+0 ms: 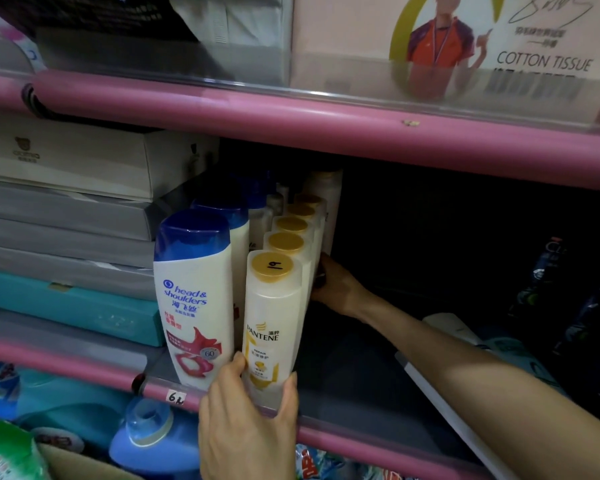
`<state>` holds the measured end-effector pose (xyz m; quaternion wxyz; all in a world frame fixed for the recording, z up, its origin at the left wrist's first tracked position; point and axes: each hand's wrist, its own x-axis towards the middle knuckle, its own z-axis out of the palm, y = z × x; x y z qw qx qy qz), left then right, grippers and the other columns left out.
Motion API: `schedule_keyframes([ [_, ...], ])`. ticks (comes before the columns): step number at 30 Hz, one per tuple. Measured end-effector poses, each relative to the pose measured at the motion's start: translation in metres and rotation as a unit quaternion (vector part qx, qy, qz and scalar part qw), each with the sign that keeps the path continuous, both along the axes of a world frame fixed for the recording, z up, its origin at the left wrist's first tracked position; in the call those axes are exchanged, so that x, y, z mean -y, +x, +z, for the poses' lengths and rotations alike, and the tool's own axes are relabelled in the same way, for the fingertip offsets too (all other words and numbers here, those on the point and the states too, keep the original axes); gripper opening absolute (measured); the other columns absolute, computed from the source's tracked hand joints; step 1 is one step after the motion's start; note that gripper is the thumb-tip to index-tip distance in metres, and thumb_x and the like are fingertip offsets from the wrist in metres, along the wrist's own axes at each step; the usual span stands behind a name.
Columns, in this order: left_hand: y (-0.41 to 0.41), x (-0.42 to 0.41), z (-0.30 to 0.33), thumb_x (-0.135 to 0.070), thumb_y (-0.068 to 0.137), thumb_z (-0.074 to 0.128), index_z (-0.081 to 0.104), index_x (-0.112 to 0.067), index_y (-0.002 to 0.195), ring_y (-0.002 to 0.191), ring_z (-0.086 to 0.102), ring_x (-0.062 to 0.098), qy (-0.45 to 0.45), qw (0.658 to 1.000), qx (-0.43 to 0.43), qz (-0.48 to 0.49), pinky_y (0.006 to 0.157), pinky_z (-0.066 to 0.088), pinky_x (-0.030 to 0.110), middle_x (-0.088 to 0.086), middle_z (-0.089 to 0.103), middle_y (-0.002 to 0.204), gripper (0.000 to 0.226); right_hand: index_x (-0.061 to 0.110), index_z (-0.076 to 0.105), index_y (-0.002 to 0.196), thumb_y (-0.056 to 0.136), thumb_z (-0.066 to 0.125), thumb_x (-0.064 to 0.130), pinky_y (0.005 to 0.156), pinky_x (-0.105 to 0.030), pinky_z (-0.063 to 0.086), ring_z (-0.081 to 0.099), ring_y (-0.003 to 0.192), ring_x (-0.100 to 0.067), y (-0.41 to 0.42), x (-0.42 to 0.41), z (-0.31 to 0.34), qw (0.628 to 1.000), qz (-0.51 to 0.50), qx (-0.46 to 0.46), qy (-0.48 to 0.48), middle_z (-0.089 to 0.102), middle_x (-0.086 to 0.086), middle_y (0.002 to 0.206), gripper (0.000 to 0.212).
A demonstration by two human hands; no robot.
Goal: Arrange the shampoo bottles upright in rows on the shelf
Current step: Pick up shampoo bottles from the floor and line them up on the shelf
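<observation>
Gripping the front Pantene bottle [274, 327] low at the shelf edge [378, 441], the left hand [246, 420] curls thumb and fingers around its base, while the right hand [333, 285] presses the gold-capped row [291, 230] from the side (its fingers are hidden). Squaring both ends together, flush against the Head & Shoulders bottles [196, 299], should keep the line straight.

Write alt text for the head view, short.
A person's left hand grips the base of the front Pantene bottle in an upright yellow-capped row on a pink-edged shelf, while the right hand reaches along the row's right side. Blue-capped Head & Shoulders bottles stand to the left.
</observation>
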<state>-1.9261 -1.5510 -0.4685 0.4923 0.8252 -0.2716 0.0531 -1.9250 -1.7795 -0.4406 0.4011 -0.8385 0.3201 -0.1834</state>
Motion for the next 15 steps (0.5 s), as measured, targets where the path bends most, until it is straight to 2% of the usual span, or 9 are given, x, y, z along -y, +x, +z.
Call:
schedule_keyframes([
  [2, 0.001, 0.0, -0.001, -0.016, 0.047, 0.092, 0.063, -0.001, 0.102, 0.077, 0.061, 0.039, 0.002, 1.0, 0.007, -0.001, 0.066, 0.054, 0.049, 0.017, 0.067, 0.088, 0.064, 0.027, 0.028, 0.146, 0.081, 0.073, 0.023, 0.104, -0.033, 0.043, 0.048, 0.127, -0.018, 0.004, 0.002, -0.001, 1.0, 0.008, -0.018, 0.0, 0.049, 0.0, 0.14, 0.079],
  [7, 0.001, 0.0, -0.001, -0.017, 0.047, 0.092, 0.063, -0.003, 0.103, 0.077, 0.061, 0.038, 0.003, 1.0, 0.002, -0.001, 0.066, 0.054, 0.049, 0.016, 0.067, 0.086, 0.064, 0.029, 0.034, 0.143, 0.083, 0.069, 0.021, 0.089, -0.019, 0.044, 0.05, 0.122, -0.012, 0.003, 0.002, -0.01, 1.0, -0.019, 0.0, -0.009, 0.052, 0.003, 0.136, 0.069],
  [11, 0.0, 0.0, -0.001, -0.019, 0.048, 0.092, 0.064, -0.002, 0.103, 0.078, 0.061, 0.039, 0.003, 1.0, 0.001, 0.001, 0.066, 0.054, 0.049, 0.016, 0.067, 0.087, 0.065, 0.021, 0.041, 0.138, 0.082, 0.07, 0.023, 0.095, -0.026, 0.043, 0.052, 0.123, -0.018, -0.003, 0.005, -0.005, 0.999, -0.033, 0.002, -0.027, 0.055, -0.003, 0.134, 0.064],
  [15, 0.0, 0.0, -0.001, -0.015, 0.047, 0.092, 0.064, 0.001, 0.103, 0.076, 0.061, 0.041, -0.004, 1.0, -0.002, -0.001, 0.066, 0.053, 0.051, 0.02, 0.067, 0.086, 0.065, 0.017, 0.048, 0.133, 0.078, 0.075, 0.023, 0.087, -0.024, 0.044, 0.056, 0.118, -0.021, -0.004, 0.008, 0.003, 0.998, -0.038, -0.02, -0.047, 0.059, -0.007, 0.13, 0.062],
])
